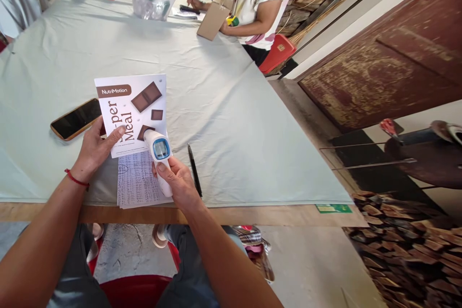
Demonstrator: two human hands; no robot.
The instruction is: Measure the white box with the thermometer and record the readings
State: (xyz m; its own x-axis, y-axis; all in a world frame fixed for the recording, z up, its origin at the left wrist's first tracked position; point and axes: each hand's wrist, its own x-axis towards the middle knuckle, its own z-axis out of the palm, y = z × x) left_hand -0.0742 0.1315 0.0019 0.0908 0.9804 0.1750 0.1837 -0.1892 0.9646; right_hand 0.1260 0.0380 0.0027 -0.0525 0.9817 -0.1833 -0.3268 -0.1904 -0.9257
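We see the left hand (pixel 94 145) grasping a printed card (pixel 139 91) by its lower left side, thumb across the front, a grip that probably keeps its face turned towards us. The card is above the near edge of the table (pixel 234 154), left of centre. The right hand (pixel 179 185) is wrapped around the handle of a white thermometer (pixel 147 137), its screen facing up, presumably so it can be read. The thermometer's head overlaps the card's lower right corner; we cannot tell whether they touch.

Written sheets (pixel 135 185) lie partly behind the card, with a pen (pixel 195 171) just to the right, perhaps to keep both within easy reach. To the left, a phone (pixel 74 119) lies flat, seemingly set aside to leave the middle free.
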